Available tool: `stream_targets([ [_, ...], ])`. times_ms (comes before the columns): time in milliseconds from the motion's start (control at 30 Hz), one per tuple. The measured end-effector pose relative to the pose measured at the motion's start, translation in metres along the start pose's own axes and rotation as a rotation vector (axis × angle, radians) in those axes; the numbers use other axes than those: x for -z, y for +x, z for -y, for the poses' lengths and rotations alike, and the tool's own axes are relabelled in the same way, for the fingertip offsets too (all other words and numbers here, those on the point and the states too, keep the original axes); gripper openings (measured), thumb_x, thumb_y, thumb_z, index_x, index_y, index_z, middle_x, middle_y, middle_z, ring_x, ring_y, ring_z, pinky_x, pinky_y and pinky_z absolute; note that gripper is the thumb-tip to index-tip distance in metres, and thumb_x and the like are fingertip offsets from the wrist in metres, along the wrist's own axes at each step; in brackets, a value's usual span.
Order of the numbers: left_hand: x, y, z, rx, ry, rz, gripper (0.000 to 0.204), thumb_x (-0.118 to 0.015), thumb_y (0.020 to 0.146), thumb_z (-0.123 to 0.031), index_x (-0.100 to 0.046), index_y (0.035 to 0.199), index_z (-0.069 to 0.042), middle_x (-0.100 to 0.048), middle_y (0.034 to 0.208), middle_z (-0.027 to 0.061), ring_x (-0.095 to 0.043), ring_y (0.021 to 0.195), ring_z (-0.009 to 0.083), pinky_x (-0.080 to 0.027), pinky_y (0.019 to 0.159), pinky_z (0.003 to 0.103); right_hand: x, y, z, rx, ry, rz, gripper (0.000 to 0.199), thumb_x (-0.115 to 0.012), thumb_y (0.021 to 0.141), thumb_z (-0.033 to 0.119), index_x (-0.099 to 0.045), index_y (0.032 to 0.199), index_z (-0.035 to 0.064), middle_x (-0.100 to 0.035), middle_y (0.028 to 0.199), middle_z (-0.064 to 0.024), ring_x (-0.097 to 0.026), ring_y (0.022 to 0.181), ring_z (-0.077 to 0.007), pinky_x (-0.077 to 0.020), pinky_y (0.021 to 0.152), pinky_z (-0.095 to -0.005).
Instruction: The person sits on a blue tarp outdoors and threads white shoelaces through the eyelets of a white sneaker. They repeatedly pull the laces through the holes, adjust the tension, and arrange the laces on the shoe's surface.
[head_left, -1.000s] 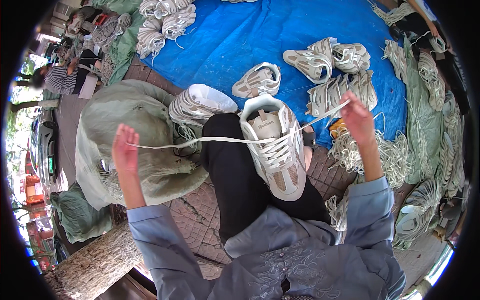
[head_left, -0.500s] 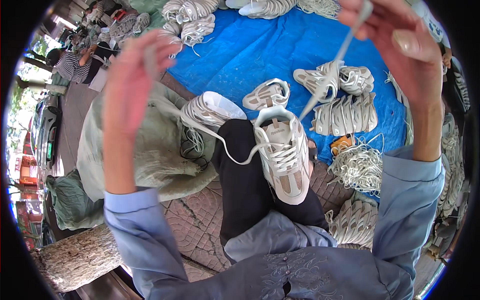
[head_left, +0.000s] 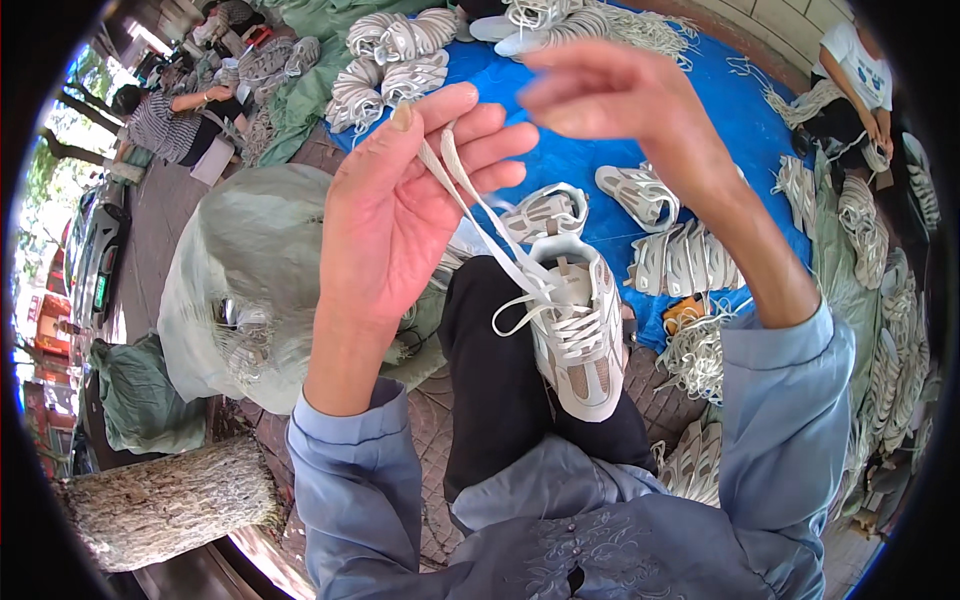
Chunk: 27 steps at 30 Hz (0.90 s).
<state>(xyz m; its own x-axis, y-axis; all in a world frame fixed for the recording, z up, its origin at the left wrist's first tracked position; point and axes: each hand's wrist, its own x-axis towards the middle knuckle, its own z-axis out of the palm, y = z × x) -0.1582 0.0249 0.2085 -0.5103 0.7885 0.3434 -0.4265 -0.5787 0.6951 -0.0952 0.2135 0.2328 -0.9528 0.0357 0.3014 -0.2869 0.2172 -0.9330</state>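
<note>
Left hand (head_left: 400, 215): your grip pinches both lace ends (head_left: 455, 175) under the thumb, raised above the shoe | Shoe (head_left: 578, 325): resting on your knee, laces slack at the top eyelets; keep both ends even and taut | Right hand (head_left: 625, 100): above the shoe, fingers loosely spread, holding nothing; blurred.

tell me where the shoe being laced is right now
In the head view, the pale sneaker rests on the person's dark-trousered knee, centre frame, below the left hand.
</note>
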Motion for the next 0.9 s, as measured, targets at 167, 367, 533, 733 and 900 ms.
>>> stream_targets([
  [167,0.009,0.001,0.011,0.0,-0.06,-0.041,0.036,-0.033,0.093,-0.021,-0.043,0.115,0.007,-0.05,0.114,0.0204,-0.044,0.112,0.035,-0.038,0.094,0.045,-0.037,-0.029,-0.036,-0.175,0.094,0.059,0.029,-0.068,0.066,0.018,-0.063,0.084,-0.0042,-0.063,0.077,-0.0097,-0.059,0.073,-0.0145,-0.0451,0.069,-0.0252],
  [367,0.037,-0.015,-0.015,-0.098,0.13,-0.216,0.034,-0.039,0.09,-0.02,-0.046,0.11,0.007,-0.05,0.113,0.0197,-0.046,0.11,0.0341,-0.039,0.093,0.043,-0.016,-0.023,-0.061,-0.038,0.489,-0.012,0.025,-0.058,0.077,0.016,-0.061,0.086,-0.0069,-0.063,0.073,-0.0113,-0.061,0.064,-0.0166,-0.0486,0.065,-0.0275],
  [533,0.114,-0.062,-0.117,-0.082,0.306,-0.302,0.034,-0.044,0.088,-0.012,-0.041,0.116,0.007,-0.05,0.081,0.0046,-0.046,0.066,0.0111,-0.04,0.062,0.024,0.132,-0.047,-0.06,0.024,0.734,-0.076,0.027,-0.041,0.09,0.015,-0.05,0.106,-0.0051,-0.031,0.054,0.0051,-0.022,0.038,-0.0019,-0.0207,0.036,-0.017],
  [733,0.234,-0.159,-0.173,-0.147,0.386,-1.057,0.024,-0.042,0.089,-0.011,-0.048,0.107,0.004,-0.043,0.067,-0.0005,-0.029,0.047,0.0064,-0.029,0.045,0.021,0.323,-0.163,-0.085,-0.155,0.283,-0.652,0.03,-0.041,0.089,0.011,-0.046,0.114,-0.0059,-0.031,0.056,0.0047,-0.02,0.037,-0.0018,-0.0172,0.034,-0.0165],
  [900,0.283,-0.203,-0.189,-0.174,0.361,-1.272,0.021,-0.041,0.09,-0.015,-0.051,0.101,0.001,-0.042,0.061,-0.0022,-0.027,0.041,0.0064,-0.026,0.039,0.022,0.416,-0.265,-0.08,-0.241,-0.062,-0.924,0.034,-0.041,0.089,0.012,-0.044,0.118,-0.0045,-0.03,0.057,0.0061,-0.02,0.038,-0.0001,-0.0167,0.034,-0.015],
])
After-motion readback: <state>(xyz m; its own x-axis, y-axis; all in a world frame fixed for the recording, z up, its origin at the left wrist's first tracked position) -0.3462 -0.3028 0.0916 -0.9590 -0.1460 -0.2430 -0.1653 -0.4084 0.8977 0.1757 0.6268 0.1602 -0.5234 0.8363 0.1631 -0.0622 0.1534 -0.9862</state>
